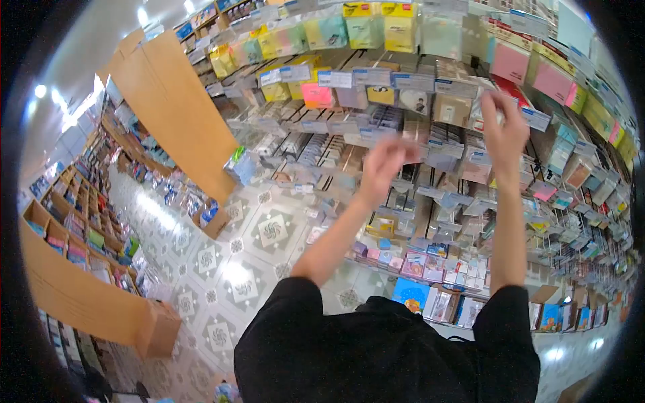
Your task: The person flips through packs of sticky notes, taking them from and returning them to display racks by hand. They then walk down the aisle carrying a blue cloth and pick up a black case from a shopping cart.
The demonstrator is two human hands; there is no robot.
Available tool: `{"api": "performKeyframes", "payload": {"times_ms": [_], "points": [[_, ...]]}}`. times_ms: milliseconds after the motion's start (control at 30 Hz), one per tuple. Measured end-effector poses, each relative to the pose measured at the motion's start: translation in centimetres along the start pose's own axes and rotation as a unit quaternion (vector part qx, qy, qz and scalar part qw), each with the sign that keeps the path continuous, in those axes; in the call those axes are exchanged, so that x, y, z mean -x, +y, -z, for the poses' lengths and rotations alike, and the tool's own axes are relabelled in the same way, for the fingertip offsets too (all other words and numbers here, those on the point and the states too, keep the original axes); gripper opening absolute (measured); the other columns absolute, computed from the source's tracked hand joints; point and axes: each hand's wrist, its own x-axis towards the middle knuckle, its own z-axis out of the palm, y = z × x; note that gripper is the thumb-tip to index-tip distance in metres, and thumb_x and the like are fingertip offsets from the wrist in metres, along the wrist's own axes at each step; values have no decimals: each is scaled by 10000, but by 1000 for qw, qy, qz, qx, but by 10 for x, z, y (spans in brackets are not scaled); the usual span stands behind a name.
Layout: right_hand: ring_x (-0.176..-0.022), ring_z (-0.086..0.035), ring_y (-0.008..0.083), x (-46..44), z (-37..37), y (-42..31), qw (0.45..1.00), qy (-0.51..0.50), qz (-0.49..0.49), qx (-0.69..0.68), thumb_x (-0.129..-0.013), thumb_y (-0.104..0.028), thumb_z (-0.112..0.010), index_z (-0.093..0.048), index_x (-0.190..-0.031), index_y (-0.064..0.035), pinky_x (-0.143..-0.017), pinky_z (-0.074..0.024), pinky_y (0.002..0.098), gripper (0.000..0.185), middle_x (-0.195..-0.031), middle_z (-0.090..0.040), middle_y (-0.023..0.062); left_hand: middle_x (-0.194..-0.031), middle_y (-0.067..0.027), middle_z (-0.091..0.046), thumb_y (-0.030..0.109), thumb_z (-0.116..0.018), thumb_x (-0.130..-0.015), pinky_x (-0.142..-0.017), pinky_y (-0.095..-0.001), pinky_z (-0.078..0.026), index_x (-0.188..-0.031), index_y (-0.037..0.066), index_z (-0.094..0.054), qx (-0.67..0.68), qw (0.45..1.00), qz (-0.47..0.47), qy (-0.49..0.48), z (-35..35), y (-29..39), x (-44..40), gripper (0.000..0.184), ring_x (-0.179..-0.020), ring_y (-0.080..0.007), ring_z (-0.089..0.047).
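My left hand [388, 166] reaches out before the middle of a wall of hanging goods. Its fingers are blurred by motion and look bent, and I cannot see anything in them. Higher and to the right, my right hand [505, 127] is at a hook row, fingers curled together. Whatever they may hold is too small or blurred to name. Beside the right hand hang a brown-and-white packet [451, 109] and a red packet [512, 91]. Above the left hand are a white packet with a dark print [414, 101] and a pink sticky-note pack [318, 96].
Price tags [334, 79] stick out along the hook rows. Below stand small boxes and a blue picture box [411, 294]. At left are a tall wooden panel [171, 111], a cardboard box [160, 329], wooden shelves [57, 232] and patterned floor tiles [271, 230].
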Motion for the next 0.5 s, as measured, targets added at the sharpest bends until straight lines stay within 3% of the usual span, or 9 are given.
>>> {"api": "performKeyframes", "payload": {"times_ms": [100,167,233,267,333,367,400,467,500], "points": [[-664,-628,169,139,28,27,994,-95,47,-38,-825,-27,-646,-664,-879,-8,-641,-495,284,60,-740,-653,89,-1033,-82,-644,175,-527,-968,-876,-296,-471,-1141,-15,-573,-105,946,262,162,35,-48,162,261,-968,-163,-598],[-652,-620,171,260,35,39,943,-279,-167,-68,-825,-61,-643,-661,-899,-11,-632,-494,299,92,-725,-649,106,-1005,-89,-658,217,-556,-916,-857,-326,-469,-1123,-24,-605,-227,856,402,234,71,-90,328,322,-955,-182,-594],[-592,-598,145,382,46,71,827,-491,-271,-32,-887,-179,-615,-666,-894,-39,-567,-472,309,150,-680,-634,79,-900,-167,-661,238,-536,-845,-799,-392,-481,-974,-22,-656,-391,580,676,231,77,-76,501,314,-871,-261,-607],[-600,-613,148,445,60,85,760,-544,-351,-52,-913,-232,-602,-666,-885,-40,-569,-478,311,205,-673,-645,74,-912,-210,-666,241,-527,-807,-814,-403,-476,-929,-22,-669,-323,523,764,195,83,-56,598,323,-893,-293,-620],[-629,-635,130,590,93,130,694,-603,-391,-39,-916,-281,-585,-669,-900,-37,-562,-494,315,259,-701,-670,67,-798,-102,-636,223,-576,-833,-628,-322,-461,-954,20,-658,-170,621,750,148,74,11,767,249,-686,-166,-596],[-652,-639,136,636,116,137,719,-584,-372,-64,-910,-270,-577,-662,-936,-49,-555,-496,311,238,-748,-678,73,-817,-140,-647,245,-576,-796,-660,-379,-471,-923,26,-668,-445,711,544,22,49,43,795,269,-751,-221,-604],[-674,-643,142,664,133,141,738,-569,-350,-96,-903,-259,-569,-656,-972,-61,-548,-497,307,227,-795,-686,79,-837,-178,-658,266,-576,-759,-692,-436,-480,-893,31,-678,-668,682,277,-113,16,67,808,289,-815,-277,-612],[-653,-625,226,673,162,132,427,-540,-721,-72,-886,-209,-543,-604,-1080,-54,-546,-508,342,255,-904,-661,114,-842,-174,-661,271,-576,-763,-691,-426,-487,-916,27,-680,-648,655,387,-40,-46,107,840,307,-807,-275,-618],[-685,-624,234,695,177,142,390,-544,-743,-37,-874,-182,-524,-576,-1097,-86,-505,-499,345,248,-897,-654,94,-848,-169,-664,276,-575,-767,-691,-416,-494,-940,23,-681,-605,647,464,16,-71,130,828,325,-800,-273,-624]]}}
